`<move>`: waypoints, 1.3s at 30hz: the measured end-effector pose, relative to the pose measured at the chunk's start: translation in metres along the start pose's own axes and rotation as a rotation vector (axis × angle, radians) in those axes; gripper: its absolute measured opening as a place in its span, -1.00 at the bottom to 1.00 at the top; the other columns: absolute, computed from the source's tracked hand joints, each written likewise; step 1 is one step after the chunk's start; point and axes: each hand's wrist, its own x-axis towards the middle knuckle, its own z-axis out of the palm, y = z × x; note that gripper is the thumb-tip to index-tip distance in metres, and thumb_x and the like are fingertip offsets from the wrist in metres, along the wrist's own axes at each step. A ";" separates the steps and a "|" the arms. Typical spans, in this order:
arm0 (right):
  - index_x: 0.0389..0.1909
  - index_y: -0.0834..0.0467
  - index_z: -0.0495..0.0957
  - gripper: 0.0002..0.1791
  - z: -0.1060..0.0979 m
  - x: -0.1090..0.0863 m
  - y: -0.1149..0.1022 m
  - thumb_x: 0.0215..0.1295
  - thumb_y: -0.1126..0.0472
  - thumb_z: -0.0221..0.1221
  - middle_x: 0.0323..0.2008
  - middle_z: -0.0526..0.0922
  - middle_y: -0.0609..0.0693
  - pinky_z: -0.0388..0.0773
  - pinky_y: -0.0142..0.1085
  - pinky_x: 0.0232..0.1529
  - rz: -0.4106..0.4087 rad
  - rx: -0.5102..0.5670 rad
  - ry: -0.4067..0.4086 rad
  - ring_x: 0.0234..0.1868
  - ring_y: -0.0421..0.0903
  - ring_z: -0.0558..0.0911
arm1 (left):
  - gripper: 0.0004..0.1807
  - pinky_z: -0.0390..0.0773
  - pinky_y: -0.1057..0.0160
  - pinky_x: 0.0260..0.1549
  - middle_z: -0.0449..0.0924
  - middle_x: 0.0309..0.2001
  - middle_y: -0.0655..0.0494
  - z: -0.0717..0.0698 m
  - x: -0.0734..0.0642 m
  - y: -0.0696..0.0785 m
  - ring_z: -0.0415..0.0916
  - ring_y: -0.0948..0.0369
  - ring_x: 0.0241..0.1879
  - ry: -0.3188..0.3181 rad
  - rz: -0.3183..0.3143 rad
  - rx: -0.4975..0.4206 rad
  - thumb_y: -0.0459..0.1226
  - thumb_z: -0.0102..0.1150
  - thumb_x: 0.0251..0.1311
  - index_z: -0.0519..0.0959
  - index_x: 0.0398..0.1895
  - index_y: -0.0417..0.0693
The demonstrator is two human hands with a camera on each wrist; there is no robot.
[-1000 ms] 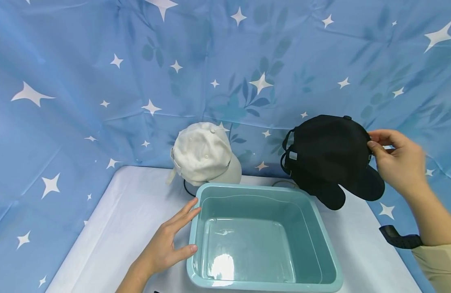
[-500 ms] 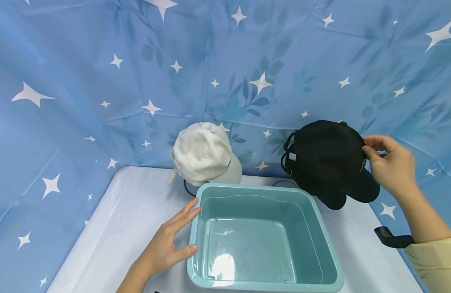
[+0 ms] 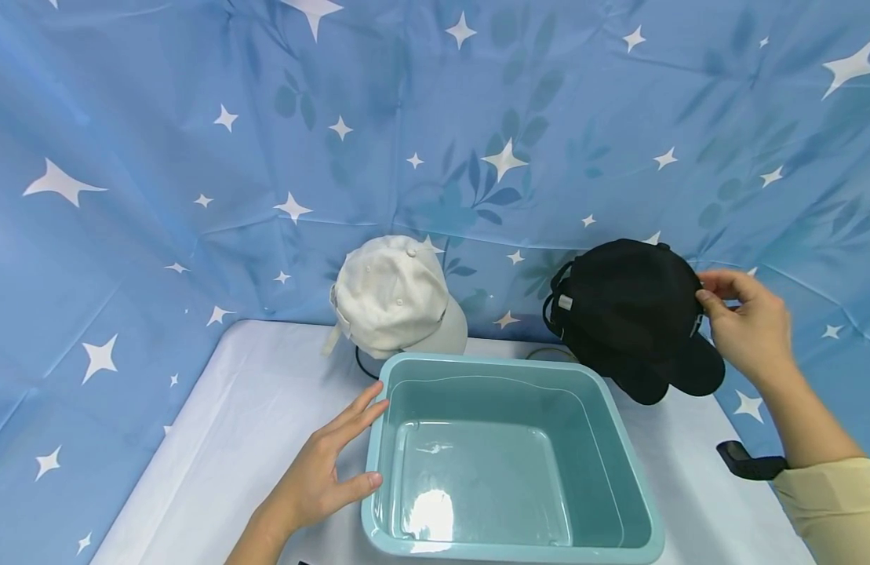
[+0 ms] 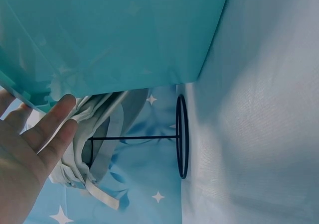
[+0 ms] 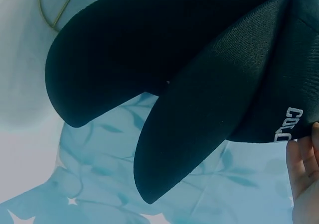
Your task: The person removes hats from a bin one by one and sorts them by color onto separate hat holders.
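My right hand (image 3: 752, 326) pinches the edge of a black baseball cap (image 3: 632, 290) between thumb and fingers. White lettering shows on that cap's front (image 5: 294, 122) in the right wrist view, near my fingertips. A second black cap's brim (image 3: 641, 384) sticks out beside the held cap's brim; most of this lower cap is hidden under the held one. My left hand (image 3: 322, 475) has its fingers extended at the left rim of a light teal plastic basin (image 3: 505, 363). No object lies inside the basin.
Behind the basin, a cream-white cap (image 3: 392, 298) hangs on a black wire stand (image 4: 134, 137) with a round base. A gold wire ring (image 3: 551, 354) stands under the black caps. White cloth (image 3: 265, 392) covers the table, against a blue star-patterned curtain (image 3: 230, 63).
My right hand has moved left and slightly down with the held black cap, bringing its brim closer to the lower cap's brim. The left hand and basin have stayed put.
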 end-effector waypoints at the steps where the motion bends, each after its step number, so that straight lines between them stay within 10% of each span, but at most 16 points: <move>1: 0.02 0.19 0.55 -0.71 0.001 0.000 0.002 0.36 0.19 0.06 -0.22 0.54 0.06 0.28 -0.60 -0.48 0.001 -0.002 0.000 -0.37 -0.34 0.37 | -0.20 0.34 -0.14 0.12 0.02 0.46 0.04 0.000 0.000 0.000 0.10 0.05 0.38 -0.002 -0.001 -0.001 -0.11 0.24 0.07 0.20 0.42 0.08; 39: -0.04 0.20 0.57 -0.76 0.040 -0.016 0.017 0.35 0.21 0.09 -0.24 0.59 0.09 0.29 -0.58 -0.39 -0.017 0.036 -0.006 -0.31 -0.47 0.36 | -0.21 0.34 -0.14 0.12 0.03 0.46 0.00 0.000 0.000 -0.001 0.11 0.04 0.38 -0.002 0.018 0.004 -0.10 0.23 0.09 0.19 0.43 0.07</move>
